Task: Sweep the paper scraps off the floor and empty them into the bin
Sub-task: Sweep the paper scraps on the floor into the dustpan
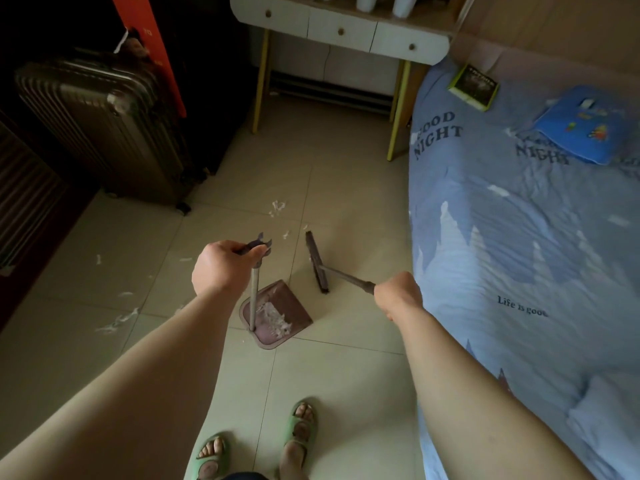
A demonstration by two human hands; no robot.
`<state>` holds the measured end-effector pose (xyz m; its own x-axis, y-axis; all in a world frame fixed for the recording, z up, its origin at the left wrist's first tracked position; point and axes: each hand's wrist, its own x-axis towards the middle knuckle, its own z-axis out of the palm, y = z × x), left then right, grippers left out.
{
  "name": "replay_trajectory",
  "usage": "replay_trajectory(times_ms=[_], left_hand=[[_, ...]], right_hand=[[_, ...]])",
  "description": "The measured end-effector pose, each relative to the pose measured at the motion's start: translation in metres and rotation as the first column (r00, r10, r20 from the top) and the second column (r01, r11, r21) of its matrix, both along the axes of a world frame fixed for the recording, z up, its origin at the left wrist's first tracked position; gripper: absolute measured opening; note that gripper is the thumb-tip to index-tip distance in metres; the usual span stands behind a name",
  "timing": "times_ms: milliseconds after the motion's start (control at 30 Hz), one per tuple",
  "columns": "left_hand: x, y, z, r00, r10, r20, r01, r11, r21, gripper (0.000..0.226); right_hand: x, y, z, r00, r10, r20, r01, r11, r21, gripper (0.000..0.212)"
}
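Note:
My left hand (pixel 221 265) grips the top handle of a brown long-handled dustpan (pixel 294 306) standing on the tiled floor, with a heap of white paper scraps (pixel 273 317) inside it. My right hand (pixel 398 296) holds the shaft of a brown broom, whose head (pixel 317 261) rests on the floor just right of the pan. Loose scraps lie beyond the pan (pixel 277 207) and off to the left (pixel 117 320). No bin is in view.
A bed with a blue printed cover (pixel 519 254) fills the right side. A dark suitcase (pixel 104 126) stands at the back left, a white desk with yellow legs (pixel 341 29) at the back. My feet in green sandals (pixel 301 427) are below.

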<state>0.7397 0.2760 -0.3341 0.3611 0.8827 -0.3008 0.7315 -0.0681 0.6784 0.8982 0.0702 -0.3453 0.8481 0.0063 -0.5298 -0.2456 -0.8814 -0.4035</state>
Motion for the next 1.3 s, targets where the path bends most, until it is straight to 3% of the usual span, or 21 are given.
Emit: replay_trajectory(times_ms=[167, 267, 433, 633, 767, 900, 1300], left_hand=[[0.018, 0.001, 0.0, 1.0, -0.023, -0.015, 0.023, 1.0, 0.021, 0.023], [0.027, 0.001, -0.005, 0.999, -0.03, -0.023, 0.031, 0.999, 0.031, 0.027], [0.042, 0.002, -0.012, 0.999, -0.034, -0.033, 0.035, 0.999, 0.03, 0.028], [0.052, 0.005, -0.01, 0.999, -0.015, -0.049, 0.017, 0.999, 0.037, 0.028], [0.06, 0.003, -0.005, 0.999, -0.014, -0.045, 0.015, 0.999, 0.033, 0.028], [0.07, 0.005, 0.004, 0.999, -0.019, -0.033, 0.02, 0.999, 0.046, 0.024], [0.113, 0.032, 0.014, 0.999, -0.05, -0.008, 0.05, 0.999, 0.011, 0.031]], right_hand=[[0.024, -0.029, -0.004, 0.997, -0.069, 0.033, 0.07, 0.997, -0.045, 0.006], [0.037, -0.041, -0.008, 0.994, -0.106, 0.022, 0.107, 0.991, -0.082, 0.026], [0.048, -0.037, -0.018, 0.996, -0.093, -0.004, 0.092, 0.987, -0.135, 0.026], [0.036, 0.008, -0.022, 0.996, 0.05, -0.067, -0.056, 0.995, -0.086, 0.031], [0.038, 0.022, -0.02, 0.994, 0.046, -0.101, -0.045, 0.999, 0.013, 0.022], [0.055, 0.017, -0.01, 0.999, 0.022, -0.036, -0.021, 0.999, 0.032, 0.002], [0.097, 0.005, -0.004, 0.996, -0.041, 0.083, 0.05, 0.994, -0.1, 0.034]])
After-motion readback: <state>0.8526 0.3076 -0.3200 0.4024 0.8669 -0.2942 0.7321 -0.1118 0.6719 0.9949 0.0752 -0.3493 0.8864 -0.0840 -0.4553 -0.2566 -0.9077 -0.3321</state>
